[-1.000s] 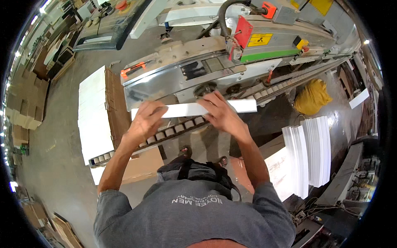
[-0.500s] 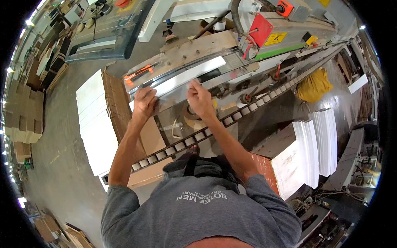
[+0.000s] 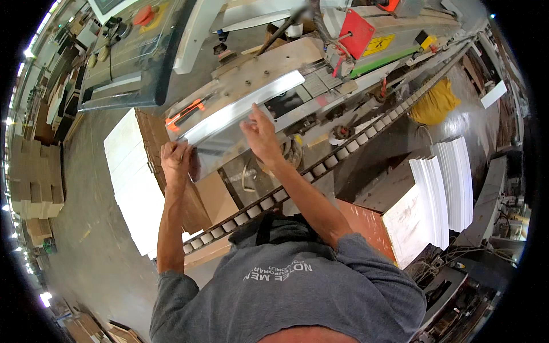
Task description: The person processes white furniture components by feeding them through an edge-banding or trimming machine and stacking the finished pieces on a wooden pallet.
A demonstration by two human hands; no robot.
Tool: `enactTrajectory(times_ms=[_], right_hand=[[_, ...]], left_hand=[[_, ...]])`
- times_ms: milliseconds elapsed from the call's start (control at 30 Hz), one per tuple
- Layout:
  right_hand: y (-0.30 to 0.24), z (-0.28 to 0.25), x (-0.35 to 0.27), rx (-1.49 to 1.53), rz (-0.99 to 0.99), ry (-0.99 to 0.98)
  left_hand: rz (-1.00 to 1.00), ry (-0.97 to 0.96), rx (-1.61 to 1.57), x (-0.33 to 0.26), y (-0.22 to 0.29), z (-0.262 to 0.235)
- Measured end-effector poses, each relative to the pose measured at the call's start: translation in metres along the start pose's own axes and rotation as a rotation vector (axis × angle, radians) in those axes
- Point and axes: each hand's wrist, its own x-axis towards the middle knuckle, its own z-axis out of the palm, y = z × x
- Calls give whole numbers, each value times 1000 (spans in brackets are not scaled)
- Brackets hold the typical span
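Note:
A long, narrow white strip [image 3: 243,110] lies at a slant along the metal bed of a machine. My left hand [image 3: 176,160] is at the strip's near left end, its fingers bent and closed on that end; the fingertips' undersides are hidden. Beside the strip's near edge, around its middle, my right hand [image 3: 261,134] hovers with the index finger stretched toward it and the other fingers loosely curled. Nothing shows in the right hand. An orange-handled tool [image 3: 186,113], apparently a utility knife, rests on the bed just beyond the strip.
A roller track [image 3: 267,203] runs between me and the machine. White panels [image 3: 128,171] are stacked at left, more white boards [image 3: 432,200] at right. A red guard plate [image 3: 357,34] and a yellow bag [image 3: 436,103] are farther right; a control panel [image 3: 134,63] stands far left.
My left hand has drawn toward me and closed at the strip's end. My right index finger has stretched out toward the strip. The whole view has shifted somewhat.

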Motion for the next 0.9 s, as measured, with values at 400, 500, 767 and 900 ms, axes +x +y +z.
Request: enactTrajectory(times_ms=[400, 500, 767, 900], right_hand=[[11, -25, 22, -99, -64, 33], [7, -38, 25, -114, -53, -31], [18, -40, 28, -157, -191, 0], [19, -44, 29, -124, -272, -1]], left_hand=[[30, -55, -32, 24, 40, 46], [-7, -69, -34, 26, 56, 45], [-88, 78, 264, -15, 41, 34], [-144, 80, 189, -7, 31, 43]])
